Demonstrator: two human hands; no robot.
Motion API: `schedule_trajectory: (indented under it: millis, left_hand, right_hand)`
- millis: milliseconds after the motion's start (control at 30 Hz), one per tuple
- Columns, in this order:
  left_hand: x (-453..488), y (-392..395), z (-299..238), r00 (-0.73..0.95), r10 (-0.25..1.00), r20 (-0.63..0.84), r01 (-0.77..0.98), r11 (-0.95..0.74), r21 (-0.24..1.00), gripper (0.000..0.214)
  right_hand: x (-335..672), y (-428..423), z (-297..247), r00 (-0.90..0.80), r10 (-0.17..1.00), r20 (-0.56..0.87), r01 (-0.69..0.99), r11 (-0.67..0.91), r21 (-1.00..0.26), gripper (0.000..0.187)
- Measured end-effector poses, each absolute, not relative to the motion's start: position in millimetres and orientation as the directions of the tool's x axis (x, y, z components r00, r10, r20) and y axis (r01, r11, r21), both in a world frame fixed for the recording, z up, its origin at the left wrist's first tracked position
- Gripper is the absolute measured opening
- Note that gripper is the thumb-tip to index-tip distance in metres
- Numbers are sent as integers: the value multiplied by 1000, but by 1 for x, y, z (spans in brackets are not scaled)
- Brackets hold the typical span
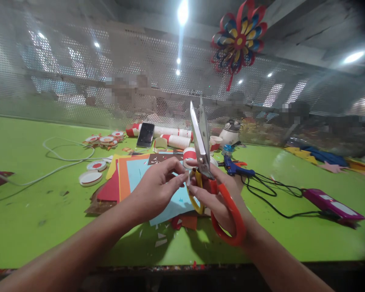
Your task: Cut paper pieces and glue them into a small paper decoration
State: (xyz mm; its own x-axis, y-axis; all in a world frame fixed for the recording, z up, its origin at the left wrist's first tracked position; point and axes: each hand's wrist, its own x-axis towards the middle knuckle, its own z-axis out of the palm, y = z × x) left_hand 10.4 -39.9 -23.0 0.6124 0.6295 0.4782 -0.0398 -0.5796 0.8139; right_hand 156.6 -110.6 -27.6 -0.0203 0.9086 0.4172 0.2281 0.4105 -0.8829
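My right hand (219,198) is closed round a pair of large scissors (203,148), one handle loop orange-red and the other yellow. The blades point upward and stand slightly apart. Close by on the left, my left hand (158,188) pinches a small white piece (188,178), probably paper, right at the fingertips of my right hand. Under both hands lies a light blue sheet (158,215) with small scraps on it, over orange, yellow and red sheets (108,190). Just behind the scissors is a red-and-white paper cup (189,155), partly hidden.
On the green table (48,223) are a phone (145,134), paper-cup tubes (176,141), round white pieces (90,177) and a white cable (57,168). To the right, a blue glue gun (239,168) is wired to a purple box (331,205). A paper flower (239,40) hangs above.
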Motion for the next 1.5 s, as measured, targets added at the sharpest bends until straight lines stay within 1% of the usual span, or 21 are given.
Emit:
schedule_trajectory:
  millis: [133, 233, 467, 600, 667, 767, 933, 1033, 1167, 1200, 1333, 1500]
  left_hand:
    - [12, -41, -24, 590, 660, 466, -5, -574, 819, 12]
    - [13, -41, -25, 576, 682, 450, -15, -542, 840, 11]
    - [15, -44, -26, 540, 735, 411, -113, -420, 900, 11]
    - [13, -38, -24, 467, 784, 410, -232, -338, 912, 10]
    - [11, -35, -24, 473, 788, 395, -269, -297, 916, 10]
    - [10, -33, -25, 503, 785, 362, -268, -257, 929, 12]
    - [8, -32, -24, 485, 789, 377, -291, -261, 920, 13]
    - [7, -32, -20, 442, 803, 400, -340, -263, 903, 13]
    - [3, -32, -12, 355, 814, 459, -348, -340, 873, 13]
    - [2, -33, -10, 331, 817, 473, -344, -363, 866, 13]
    - [-4, -34, -2, 247, 833, 494, -298, -420, 857, 12]
    - [-10, -34, 4, 187, 829, 527, -229, -485, 844, 9]
  right_hand:
    - [155, -111, -25, -21, 911, 412, 244, 404, -882, 34]
    - [154, -110, -24, -5, 908, 419, 260, 406, -876, 31]
    - [152, -108, -27, 27, 913, 406, 262, 386, -884, 34]
    - [149, -109, -24, -7, 928, 372, 291, 358, -887, 33]
    - [148, -110, -22, -28, 936, 351, 303, 342, -889, 30]
    - [149, -110, -22, -38, 935, 354, 324, 346, -880, 26]
    - [154, -109, -26, -2, 914, 406, 375, 377, -847, 28]
    - [156, -108, -27, -37, 911, 410, 385, 392, -836, 34]
    - [155, -109, -25, -62, 923, 379, 422, 368, -829, 26]
    - [154, -109, -25, -73, 928, 365, 434, 359, -826, 26]
    - [149, -111, -28, -145, 931, 334, 477, 362, -801, 38]
    - [145, -114, -35, -148, 915, 376, 481, 399, -781, 51]
